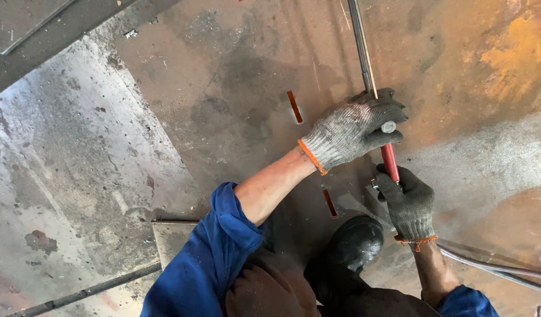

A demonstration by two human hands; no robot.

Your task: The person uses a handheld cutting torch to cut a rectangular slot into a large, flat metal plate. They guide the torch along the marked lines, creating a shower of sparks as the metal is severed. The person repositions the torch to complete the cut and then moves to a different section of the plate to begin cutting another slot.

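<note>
My left hand (352, 129), in a light grey knit glove with an orange cuff, is closed around the near end of a long thin metal rod (358, 41) that runs away across the rusty steel plate (235, 76). My right hand (408, 202), in a dark grey glove, grips a red-handled tool (389, 159) just below the left hand, its tip hidden under the left glove. Both sleeves are blue.
My black boot (355, 243) stands on the plate just below the hands. Two short orange-edged slots (294, 106) are cut in the plate. A bent metal bar (493, 267) lies at the lower right, a dark rod (82, 292) at the lower left, and a small steel piece (172, 238) beside my arm.
</note>
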